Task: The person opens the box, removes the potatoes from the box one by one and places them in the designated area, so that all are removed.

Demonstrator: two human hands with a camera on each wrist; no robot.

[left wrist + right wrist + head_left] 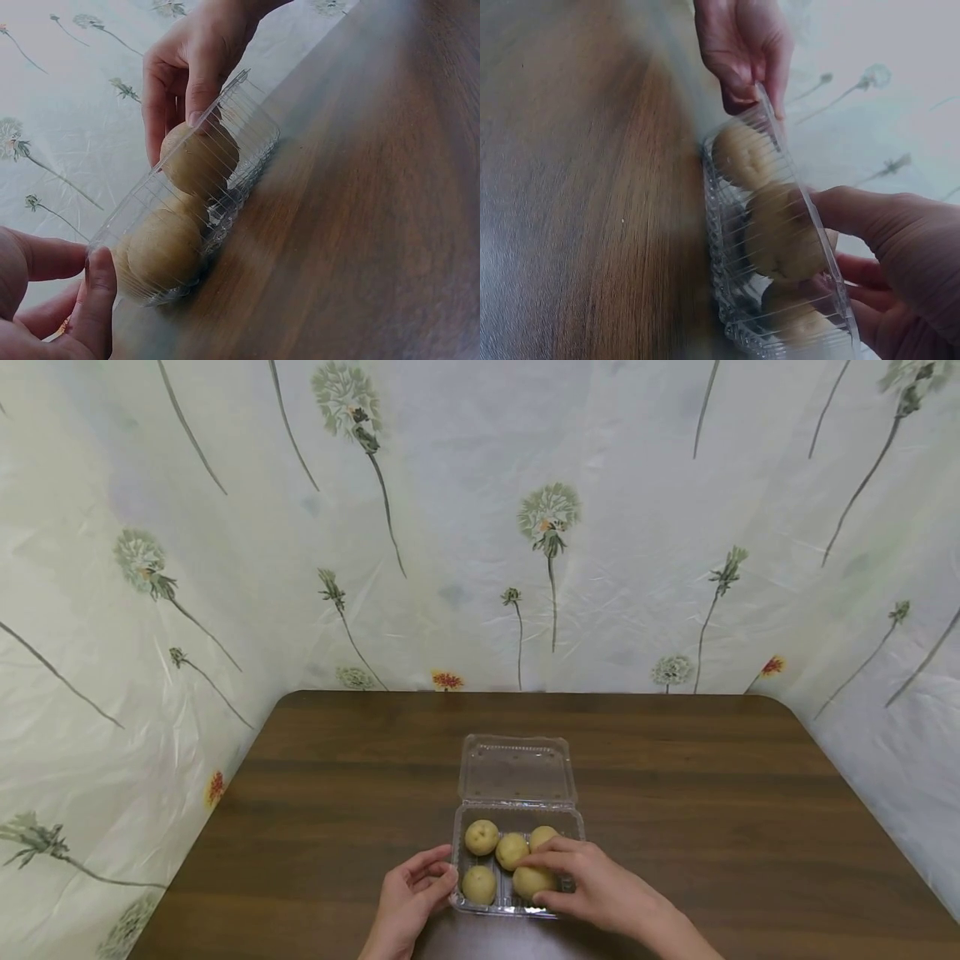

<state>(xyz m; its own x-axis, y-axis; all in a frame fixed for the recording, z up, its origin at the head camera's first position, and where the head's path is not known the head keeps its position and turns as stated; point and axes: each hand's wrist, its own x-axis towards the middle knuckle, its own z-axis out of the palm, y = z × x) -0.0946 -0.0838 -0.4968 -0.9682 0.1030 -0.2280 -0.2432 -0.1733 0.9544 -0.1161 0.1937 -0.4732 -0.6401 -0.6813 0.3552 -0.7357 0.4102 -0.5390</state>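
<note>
A clear plastic clamshell container [462, 814] rests on the table with several potatoes in it. Its lid [517, 770] is folded back, away from me. At the container's left side, my left hand [411, 893] pinches the rim between thumb and finger. My right hand [603, 883] reaches in over the right side and grips the front right potato [533, 882], thumb on the near side and fingers beyond it. That potato [199, 159] sits high against the ribbed wall in the left wrist view. The right hand partly hides another potato [543, 836] at the back right.
A dark brown wooden table [337, 777] extends around the container on both sides and behind it. Pale sheeting [450, 527] printed with dandelions hangs along the table's back and sides.
</note>
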